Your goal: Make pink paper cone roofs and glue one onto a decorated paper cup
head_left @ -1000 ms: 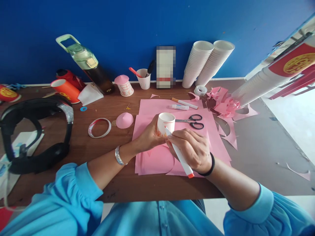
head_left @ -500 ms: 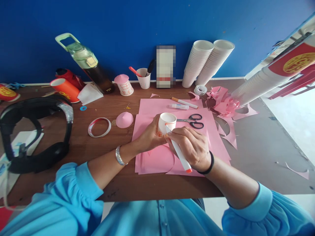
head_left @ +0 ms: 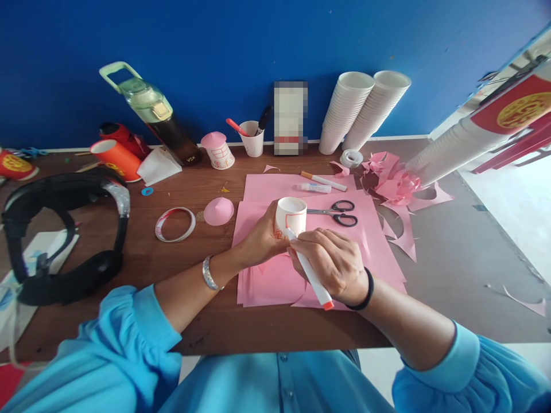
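Note:
My left hand (head_left: 263,234) is wrapped round the left side of a small white paper cup (head_left: 291,213), held above the pink paper sheets (head_left: 275,287). The cup has orange flower drawings low on its side and red lines forming part of a rectangle. My right hand (head_left: 333,264) grips a white marker (head_left: 316,278) with a red end cap; its tip touches the cup's side. Black-handled scissors (head_left: 343,213) lie just behind the cup. A pink paper cone (head_left: 218,211) rests left of the sheets.
Tape rings (head_left: 175,224), a decorated cup with a pink roof (head_left: 218,152), a cup of markers (head_left: 252,140) and a bottle (head_left: 159,115) stand or lie behind and left. Stacked cups (head_left: 346,109), a phone (head_left: 290,117) and pink scraps (head_left: 398,178) are behind; a black headset (head_left: 64,241) lies left.
The marker tip has moved down and slightly left on the cup, and a red line down its side now shows. The cup has shifted slightly left.

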`<state>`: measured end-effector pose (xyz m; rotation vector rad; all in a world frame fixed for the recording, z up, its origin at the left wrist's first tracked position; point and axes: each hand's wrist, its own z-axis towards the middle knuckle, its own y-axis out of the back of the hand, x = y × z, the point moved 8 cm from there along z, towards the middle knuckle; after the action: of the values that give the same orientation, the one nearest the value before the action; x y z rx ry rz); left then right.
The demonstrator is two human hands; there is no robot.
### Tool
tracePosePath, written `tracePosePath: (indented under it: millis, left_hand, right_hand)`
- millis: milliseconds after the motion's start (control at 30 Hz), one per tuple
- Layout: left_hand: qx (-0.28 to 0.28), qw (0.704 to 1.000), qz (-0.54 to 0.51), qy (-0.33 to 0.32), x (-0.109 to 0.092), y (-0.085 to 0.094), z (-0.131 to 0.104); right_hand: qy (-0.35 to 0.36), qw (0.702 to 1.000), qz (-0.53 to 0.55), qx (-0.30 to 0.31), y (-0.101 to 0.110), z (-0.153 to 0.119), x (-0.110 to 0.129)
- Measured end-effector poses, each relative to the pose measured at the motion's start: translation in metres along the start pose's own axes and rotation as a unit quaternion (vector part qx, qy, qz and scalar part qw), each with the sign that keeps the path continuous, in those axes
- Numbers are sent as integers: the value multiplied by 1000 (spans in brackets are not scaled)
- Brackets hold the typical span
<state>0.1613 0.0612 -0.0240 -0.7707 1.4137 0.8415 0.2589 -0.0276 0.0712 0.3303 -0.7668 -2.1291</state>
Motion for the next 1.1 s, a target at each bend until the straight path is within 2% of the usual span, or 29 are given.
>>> tracePosePath:
  millis: [300,900,1100]
  left_hand:
    - [-11,999,12,-28,1,4,2]
    - [18,996,-83,17,4,4,1]
    - [22,996,-81,32,7,6,-1]
  right_hand:
    - [-6,1000,0,-8,0,-1,-1]
    - [-21,1000,11,-7,2,-3,-8]
    - [-26,999,20,-22,4,-2,-10]
